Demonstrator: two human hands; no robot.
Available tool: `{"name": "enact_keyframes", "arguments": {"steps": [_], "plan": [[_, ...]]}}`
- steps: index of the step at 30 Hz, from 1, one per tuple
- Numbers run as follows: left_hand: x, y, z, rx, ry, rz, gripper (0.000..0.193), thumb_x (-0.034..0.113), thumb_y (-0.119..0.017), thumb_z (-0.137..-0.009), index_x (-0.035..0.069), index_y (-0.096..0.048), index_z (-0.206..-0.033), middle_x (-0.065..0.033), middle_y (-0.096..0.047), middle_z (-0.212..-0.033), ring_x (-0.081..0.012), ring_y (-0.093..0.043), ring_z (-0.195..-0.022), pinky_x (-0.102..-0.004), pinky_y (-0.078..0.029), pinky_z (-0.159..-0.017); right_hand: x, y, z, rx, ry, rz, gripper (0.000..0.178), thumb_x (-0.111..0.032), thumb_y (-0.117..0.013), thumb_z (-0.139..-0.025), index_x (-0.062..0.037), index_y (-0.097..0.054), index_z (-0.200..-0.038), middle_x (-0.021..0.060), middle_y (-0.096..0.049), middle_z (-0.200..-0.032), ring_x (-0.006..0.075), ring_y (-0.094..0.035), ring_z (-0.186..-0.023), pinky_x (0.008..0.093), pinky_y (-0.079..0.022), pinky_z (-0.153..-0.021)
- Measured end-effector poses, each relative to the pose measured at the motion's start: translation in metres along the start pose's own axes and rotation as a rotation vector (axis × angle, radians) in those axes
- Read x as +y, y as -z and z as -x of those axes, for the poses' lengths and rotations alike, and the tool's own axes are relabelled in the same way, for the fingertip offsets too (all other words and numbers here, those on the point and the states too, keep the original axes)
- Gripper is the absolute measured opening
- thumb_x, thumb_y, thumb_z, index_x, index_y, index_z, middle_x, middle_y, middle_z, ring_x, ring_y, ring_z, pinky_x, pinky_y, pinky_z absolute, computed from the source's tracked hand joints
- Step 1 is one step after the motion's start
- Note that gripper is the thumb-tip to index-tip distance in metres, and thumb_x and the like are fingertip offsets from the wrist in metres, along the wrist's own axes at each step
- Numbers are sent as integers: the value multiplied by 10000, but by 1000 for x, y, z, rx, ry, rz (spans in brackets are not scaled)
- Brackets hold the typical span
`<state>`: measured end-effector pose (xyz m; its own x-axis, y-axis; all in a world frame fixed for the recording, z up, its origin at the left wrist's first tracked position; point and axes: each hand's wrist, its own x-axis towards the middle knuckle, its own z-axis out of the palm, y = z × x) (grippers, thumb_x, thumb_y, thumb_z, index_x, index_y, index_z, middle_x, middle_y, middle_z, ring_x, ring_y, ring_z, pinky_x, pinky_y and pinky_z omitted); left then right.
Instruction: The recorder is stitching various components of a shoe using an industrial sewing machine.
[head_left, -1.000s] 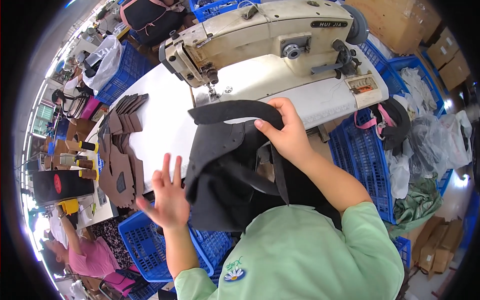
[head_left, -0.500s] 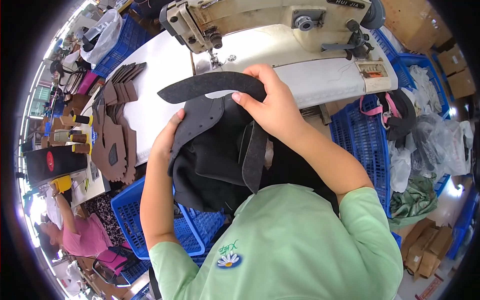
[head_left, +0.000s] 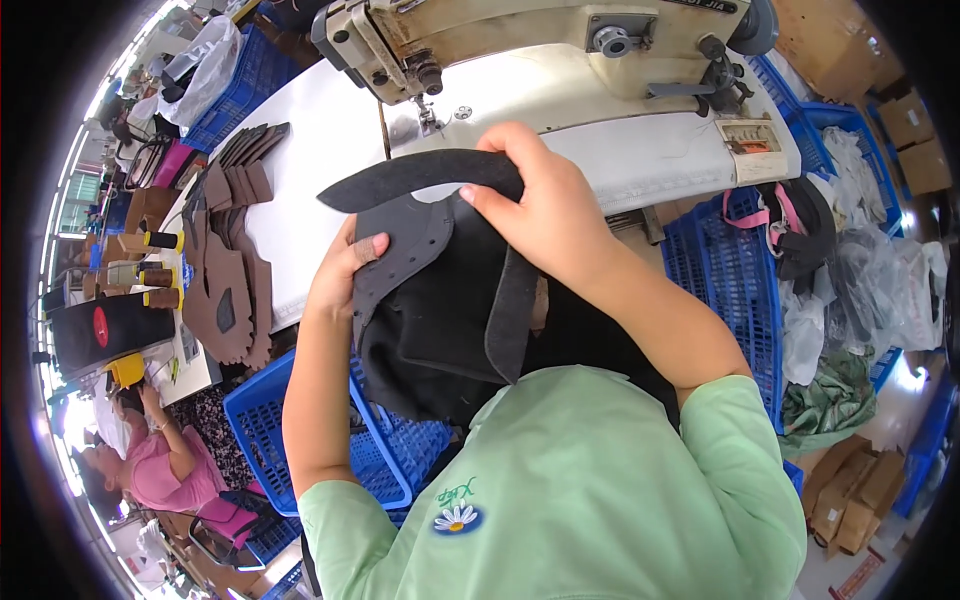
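Note:
A black shoe upper (head_left: 408,245) with a row of eyelet holes along its edge lies across my lap, joined to soft black fabric (head_left: 440,320). My left hand (head_left: 343,268) grips its left side, the thumb pressed on the eyelet panel. Between the thumb and fingers of my right hand (head_left: 548,200), a curved dark strip (head_left: 410,175) is pinched; its pointed end reaches left over the upper's top edge. Another dark flap (head_left: 511,320) hangs below my right hand. Whether the strip and flap are one piece is hidden by my right hand.
A sewing machine (head_left: 510,70) stands ahead on a white table (head_left: 320,110). Brown cut pieces (head_left: 225,280) are piled on its left. Blue baskets flank me on the left (head_left: 270,430) and right (head_left: 705,265). Thread spools (head_left: 160,275) and a pink-shirted person (head_left: 175,470) are farther left.
My left thumb has moved from the upper's edge onto the eyelet panel, which now faces up more. My right hand has barely shifted. The person at left has brought their arms lower.

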<state>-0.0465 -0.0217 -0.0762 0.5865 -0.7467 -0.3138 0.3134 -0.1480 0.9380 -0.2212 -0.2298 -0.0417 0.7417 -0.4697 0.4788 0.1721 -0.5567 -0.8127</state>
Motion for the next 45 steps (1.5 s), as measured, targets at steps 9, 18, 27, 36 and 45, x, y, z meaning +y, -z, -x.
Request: {"name": "enact_keyframes", "arguments": {"steps": [9,18,27,36,45], "plan": [[14,-17,-8,130,26,71,563,44,-740,-789,-59,-514,-1294,-171,-656,-1127,-240,-684,-976,-348,-574,-870,10,16,-3,-19,-20,181,300,-148,-746,-806,-63,-582,-1042,175,-665,-811,360,-656,-749,408,-510,-666],[25,-15,-6,181,135,120,520,39,-747,-791,-52,-550,-1264,-150,-692,-1045,-228,-700,-906,-341,-577,-848,24,85,-2,26,-541,-477,197,-189,-756,-876,-37,-669,-967,44,-674,-804,79,-587,-593,211,-428,-478],[39,-31,-24,40,89,-151,440,65,-769,-792,-37,-619,-1194,-116,-711,-986,-188,-694,-840,-311,-568,-800,27,44,11,-32,-505,-778,247,-162,-622,-977,-32,-528,-1164,101,-643,-835,133,-607,-594,239,-474,-499],[47,2,-73,-93,219,-592,336,3,-703,-795,-18,-670,-1128,-80,-724,-963,-175,-686,-837,-300,-543,-820,74,-52,43,-6,-541,-371,179,-134,-571,-997,-7,-482,-1086,123,-680,-902,155,-687,-704,278,-541,-615],[55,2,-80,-8,151,-852,316,132,-731,-820,-38,-658,-1077,-142,-711,-913,-212,-676,-831,-341,-531,-787,82,-33,-5,91,-677,-414,240,-111,-524,-1003,-18,-528,-1224,86,-613,-765,121,-603,-571,290,-492,-523]]}}
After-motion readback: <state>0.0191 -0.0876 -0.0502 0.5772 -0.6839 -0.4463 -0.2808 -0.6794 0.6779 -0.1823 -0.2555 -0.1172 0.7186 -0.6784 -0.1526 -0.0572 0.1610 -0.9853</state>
